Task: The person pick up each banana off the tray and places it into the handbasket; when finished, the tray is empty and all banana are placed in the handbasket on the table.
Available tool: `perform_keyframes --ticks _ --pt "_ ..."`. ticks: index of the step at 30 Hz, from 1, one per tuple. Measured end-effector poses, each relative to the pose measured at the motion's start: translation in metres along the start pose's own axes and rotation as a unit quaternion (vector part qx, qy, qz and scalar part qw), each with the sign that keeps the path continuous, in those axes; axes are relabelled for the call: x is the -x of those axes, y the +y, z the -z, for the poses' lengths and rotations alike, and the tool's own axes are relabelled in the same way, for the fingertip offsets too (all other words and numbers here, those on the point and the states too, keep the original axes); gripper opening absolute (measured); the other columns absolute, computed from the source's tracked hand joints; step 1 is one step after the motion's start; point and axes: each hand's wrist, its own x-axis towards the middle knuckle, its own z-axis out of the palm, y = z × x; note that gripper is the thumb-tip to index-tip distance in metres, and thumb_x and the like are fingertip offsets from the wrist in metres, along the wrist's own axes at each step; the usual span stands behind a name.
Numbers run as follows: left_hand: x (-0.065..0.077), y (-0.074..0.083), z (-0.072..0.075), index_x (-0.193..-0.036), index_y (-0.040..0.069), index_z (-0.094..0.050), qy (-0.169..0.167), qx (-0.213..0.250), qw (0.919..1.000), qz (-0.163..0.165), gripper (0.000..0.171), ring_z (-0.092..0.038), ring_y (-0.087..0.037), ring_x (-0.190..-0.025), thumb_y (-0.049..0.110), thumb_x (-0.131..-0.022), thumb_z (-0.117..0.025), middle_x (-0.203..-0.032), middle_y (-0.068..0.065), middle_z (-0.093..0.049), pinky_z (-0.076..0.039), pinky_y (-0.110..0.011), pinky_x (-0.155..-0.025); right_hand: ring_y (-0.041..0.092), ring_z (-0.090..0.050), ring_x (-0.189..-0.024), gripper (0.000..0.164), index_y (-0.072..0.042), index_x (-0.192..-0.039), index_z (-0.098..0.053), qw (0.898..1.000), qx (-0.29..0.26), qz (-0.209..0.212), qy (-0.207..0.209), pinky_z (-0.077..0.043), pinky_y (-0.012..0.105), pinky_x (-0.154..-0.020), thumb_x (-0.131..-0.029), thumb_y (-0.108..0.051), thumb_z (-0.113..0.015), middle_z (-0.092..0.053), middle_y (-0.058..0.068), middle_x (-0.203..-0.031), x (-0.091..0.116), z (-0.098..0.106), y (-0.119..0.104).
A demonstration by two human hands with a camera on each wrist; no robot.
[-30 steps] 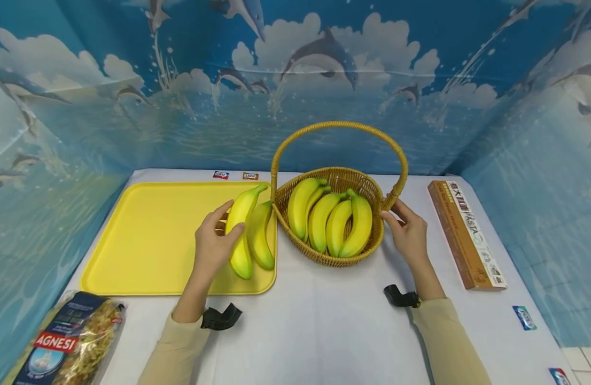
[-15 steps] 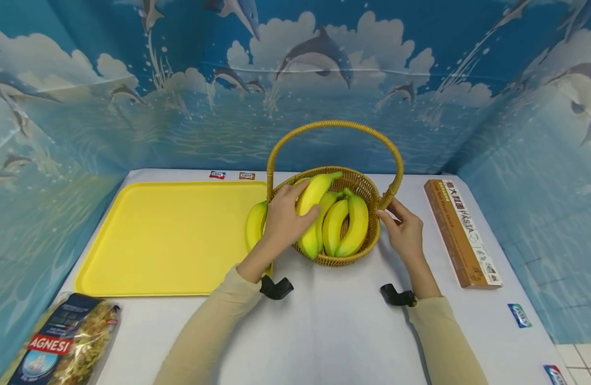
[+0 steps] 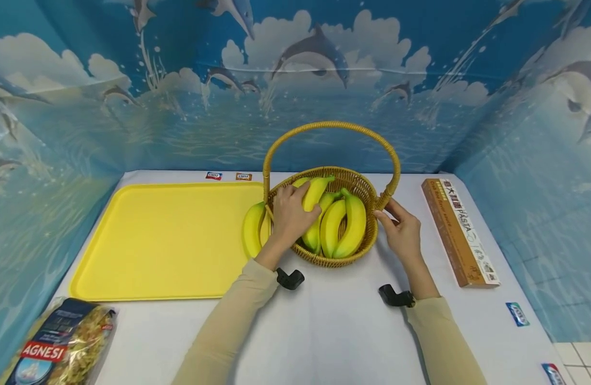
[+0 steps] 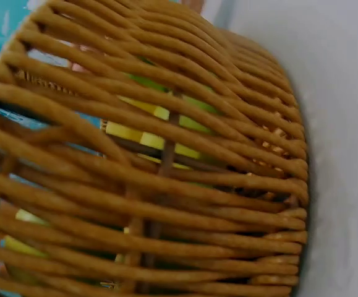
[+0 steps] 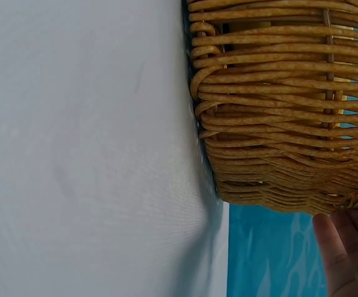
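The wicker basket [image 3: 324, 261] with a tall arched handle stands on the table and holds several bananas [image 3: 355, 222]. Inside its left part, my left hand [image 3: 292, 216] grips a banana [image 3: 317, 191] between fingers and thumb; the hand covers part of the fruit. My right hand [image 3: 405, 232] pinches the basket's right side at the foot of the handle. In the right wrist view, fingers [image 5: 333, 247] touch the wicker wall. The left wrist view shows mostly the basket's weave [image 4: 216, 154], with yellow-green fruit behind it. Another banana [image 3: 252, 230] lies on the yellow tray [image 3: 156, 240], at its right end.
A brown pasta box [image 3: 461, 235] lies to the right of the basket. At the lower left is an AGNESI pasta bag [image 3: 60, 342]. Small packets, one being a green-blue packet [image 3: 518, 314], lie along the table's edges. A dolphin-print curtain [image 3: 180, 123] encloses the back and sides.
My left hand has carried a banana from the tray over to the basket and lowered it among the others. The right hand stays at the basket's side.
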Motion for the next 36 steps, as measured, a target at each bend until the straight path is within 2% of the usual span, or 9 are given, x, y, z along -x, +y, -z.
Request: perform_keyframes --ticks 5,11,15,18,21,25,27,31,36 --pt "0.001 -0.003 -0.001 -0.136 0.013 -0.059 0.004 -0.038 0.9992 -0.009 0.055 -0.047 -0.028 -0.097 0.035 -0.087 -0.069 -0.107 -0.012 -0.057 -0.040 -0.042 -0.082 0.038 -0.060 -0.118 0.042 0.002 -0.131 -0.060 1.000 0.000 0.001 0.002 -0.043 0.000 -0.079 -0.090 -0.004 -0.068 -0.063 0.026 -0.125 0.000 -0.001 -0.009" --pt "0.002 -0.004 -0.001 -0.131 0.020 -0.064 0.009 -0.126 0.9914 -0.035 0.053 -0.044 -0.027 -0.100 0.047 -0.085 -0.071 -0.112 -0.011 -0.053 -0.037 -0.039 -0.079 0.042 -0.059 -0.116 0.040 0.010 -0.129 -0.058 1.000 0.005 -0.003 0.005 -0.044 0.003 -0.081 -0.090 0.002 -0.065 -0.062 0.031 -0.123 0.002 0.000 -0.034" --pt "0.003 -0.005 -0.002 -0.126 0.023 -0.068 0.017 -0.164 0.9853 -0.046 0.050 -0.043 -0.027 -0.102 0.050 -0.084 -0.072 -0.116 -0.011 -0.051 -0.036 -0.038 -0.078 0.037 -0.060 -0.118 0.040 0.006 -0.130 -0.059 1.000 -0.001 -0.005 0.007 -0.044 0.003 -0.081 -0.091 -0.002 -0.065 -0.061 0.032 -0.123 0.002 -0.003 -0.023" --pt "0.004 -0.005 -0.003 -0.124 0.023 -0.069 0.020 -0.161 0.9856 -0.046 0.049 -0.042 -0.027 -0.101 0.050 -0.083 -0.073 -0.115 -0.011 -0.051 -0.035 -0.037 -0.077 0.032 -0.061 -0.119 0.041 0.001 -0.131 -0.061 1.000 -0.001 -0.009 0.007 -0.045 0.003 -0.081 -0.090 -0.005 -0.067 -0.063 0.025 -0.126 0.000 -0.005 -0.009" --pt "0.005 -0.006 -0.003 -0.122 0.022 -0.070 0.026 -0.158 0.9862 -0.042 0.048 -0.042 -0.027 -0.101 0.050 -0.083 -0.073 -0.115 -0.011 -0.051 -0.034 -0.037 -0.077 0.021 -0.061 -0.121 0.042 -0.004 -0.132 -0.061 1.000 0.000 -0.011 0.006 -0.047 0.005 -0.082 -0.091 -0.010 -0.068 -0.065 0.016 -0.128 -0.001 -0.006 -0.003" --pt "0.005 -0.004 -0.001 -0.122 0.020 -0.069 0.029 -0.154 0.9871 -0.033 0.050 -0.043 -0.028 -0.104 0.050 -0.082 -0.073 -0.117 -0.012 -0.052 -0.036 -0.038 -0.078 0.008 -0.059 -0.119 0.042 -0.004 -0.133 -0.061 1.000 -0.001 -0.007 0.006 -0.047 0.007 -0.084 -0.092 -0.014 -0.067 -0.065 0.014 -0.129 -0.001 -0.005 -0.004" --pt "0.005 -0.003 -0.001 -0.123 0.019 -0.069 0.025 -0.144 0.9888 -0.027 0.051 -0.043 -0.029 -0.107 0.050 -0.083 -0.073 -0.120 -0.012 -0.052 -0.037 -0.039 -0.080 0.010 -0.060 -0.119 0.042 -0.003 -0.132 -0.061 1.000 0.001 -0.005 0.007 -0.047 0.007 -0.084 -0.092 -0.014 -0.067 -0.065 0.015 -0.129 -0.001 -0.004 -0.004" --pt "0.007 -0.001 0.000 -0.125 0.017 -0.067 0.031 -0.109 0.9931 -0.027 0.051 -0.043 -0.029 -0.111 0.047 -0.085 -0.072 -0.124 -0.013 -0.051 -0.037 -0.040 -0.082 0.023 -0.061 -0.120 0.042 -0.003 -0.132 -0.061 1.000 0.002 -0.005 0.009 -0.047 0.007 -0.083 -0.092 -0.012 -0.067 -0.065 0.016 -0.128 -0.001 -0.003 -0.005" --pt "0.029 0.008 0.015 -0.124 0.012 -0.067 0.046 -0.021 0.9966 -0.065 0.046 -0.047 -0.029 -0.110 0.036 -0.085 -0.073 -0.123 -0.014 -0.054 -0.040 -0.042 -0.084 0.033 -0.060 -0.120 0.042 -0.003 -0.132 -0.061 1.000 -0.006 -0.006 0.006 -0.047 0.006 -0.083 -0.091 -0.010 -0.068 -0.065 0.018 -0.127 -0.001 -0.005 -0.004"
